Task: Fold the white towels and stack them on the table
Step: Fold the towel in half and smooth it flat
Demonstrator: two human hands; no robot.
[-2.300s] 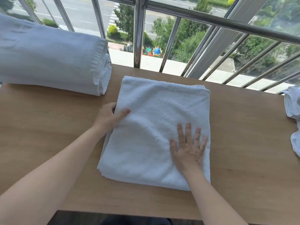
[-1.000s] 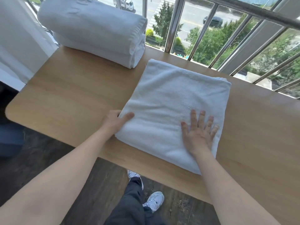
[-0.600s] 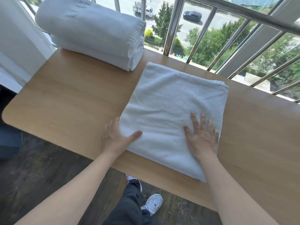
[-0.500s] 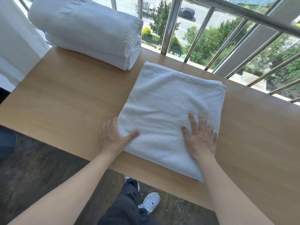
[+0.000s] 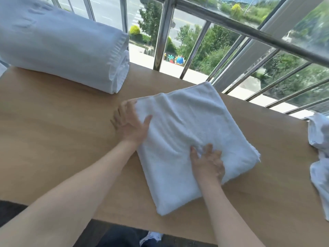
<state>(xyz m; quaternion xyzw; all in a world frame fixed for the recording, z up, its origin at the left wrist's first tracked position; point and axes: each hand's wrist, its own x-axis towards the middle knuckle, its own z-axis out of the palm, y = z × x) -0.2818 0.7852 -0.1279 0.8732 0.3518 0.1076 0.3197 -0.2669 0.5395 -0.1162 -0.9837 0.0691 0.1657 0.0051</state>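
stack of folded towels [image 5: 62, 49] parked far left, out of my way | left hand [image 5: 130, 123] flat, fingers straight, squaring the folded towel [image 5: 192, 125] in the middle of the table [image 5: 53, 139] | right hand [image 5: 207, 163] curled, bunching its cloth, probably to steer it | 1 crumpled towel [image 5: 320, 157] waits far right

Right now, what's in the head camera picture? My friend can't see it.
Two hands work a folded white towel on a wooden table: left hand rests on its left edge, right hand bunches its near part. Far left sit stacked towels, far right crumpled cloth.
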